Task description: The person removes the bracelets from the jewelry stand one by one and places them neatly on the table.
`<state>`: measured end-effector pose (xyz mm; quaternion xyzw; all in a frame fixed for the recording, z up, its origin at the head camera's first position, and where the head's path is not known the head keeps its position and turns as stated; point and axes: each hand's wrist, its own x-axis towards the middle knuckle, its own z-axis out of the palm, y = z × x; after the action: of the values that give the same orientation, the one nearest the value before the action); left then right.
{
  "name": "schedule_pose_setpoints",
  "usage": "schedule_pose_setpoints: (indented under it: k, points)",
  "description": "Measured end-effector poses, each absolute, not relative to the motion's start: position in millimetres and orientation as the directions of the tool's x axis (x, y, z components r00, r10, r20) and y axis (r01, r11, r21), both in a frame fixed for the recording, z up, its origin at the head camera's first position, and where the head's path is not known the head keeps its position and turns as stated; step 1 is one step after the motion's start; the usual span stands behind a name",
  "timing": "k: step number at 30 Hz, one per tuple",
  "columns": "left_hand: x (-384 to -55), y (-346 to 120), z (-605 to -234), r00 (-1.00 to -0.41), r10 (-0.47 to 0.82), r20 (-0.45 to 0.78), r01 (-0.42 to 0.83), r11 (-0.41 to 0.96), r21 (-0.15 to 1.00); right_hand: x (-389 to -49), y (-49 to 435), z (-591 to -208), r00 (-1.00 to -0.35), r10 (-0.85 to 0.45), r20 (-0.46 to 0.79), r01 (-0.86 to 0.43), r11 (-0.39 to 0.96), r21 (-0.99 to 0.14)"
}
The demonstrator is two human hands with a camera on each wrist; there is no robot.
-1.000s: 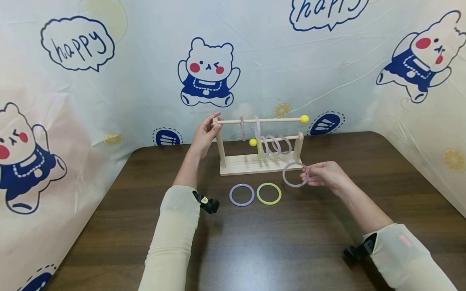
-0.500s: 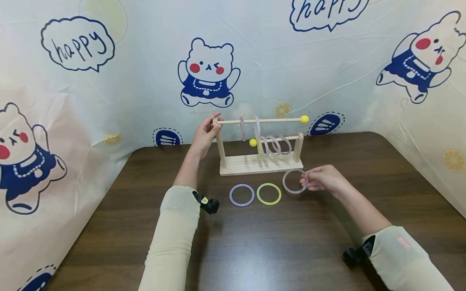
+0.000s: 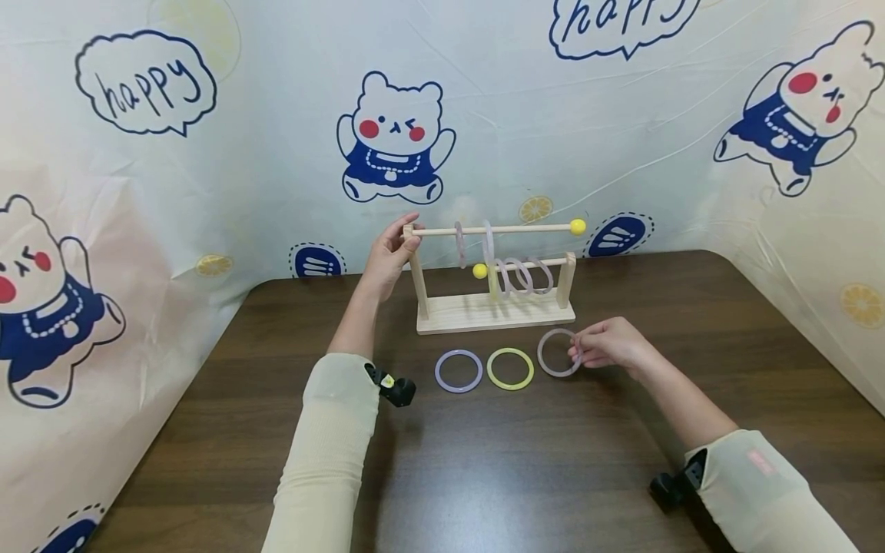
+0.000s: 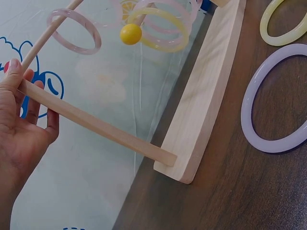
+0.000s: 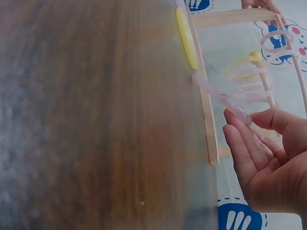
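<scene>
My left hand [image 3: 389,261] grips the top of the left post of a wooden rack, the thumb on its near side. This rack [image 3: 456,316] has an upper rod and a lower rod, each tipped with a yellow ball. Two pale rings hang on the upper rod; several pale rings and a yellow one hang on the lower. Between thumb and fingers, my right hand [image 3: 614,343] pinches a pale pink ring [image 5: 216,91] by its right side. The ring is tilted, its lower edge close over the table in front of the rack's right end.
A purple ring [image 3: 438,373] and a yellow ring [image 3: 511,387] lie flat on the brown table [image 3: 470,476], left of the held ring. Behind the table hangs a pale curtain [image 3: 276,177] with cartoon bears. Black cameras are strapped to both wrists.
My right hand has lowered the pale pink ring toward me, from in front of the rack's base down close to the table. The left hand keeps its grip on the post.
</scene>
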<state>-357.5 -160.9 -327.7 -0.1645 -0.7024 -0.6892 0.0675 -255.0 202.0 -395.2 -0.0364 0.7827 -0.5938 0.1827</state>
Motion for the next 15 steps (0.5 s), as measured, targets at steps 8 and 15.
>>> schedule_pose_setpoints:
  k: [8,15]
  points:
    - [-357.7,-160.2,-327.2,-0.94,0.129,0.317,0.319,-0.008,0.948,-255.4,201.8,-392.0,-0.93,-0.258,-0.261,0.136,0.42,-0.897]
    - [-357.6,-160.1,-327.2,-0.94,0.128,0.316,0.318,-0.003,0.948,-257.2,202.8,-391.8,-0.952,-0.222,-0.211,0.062,0.537,-0.841]
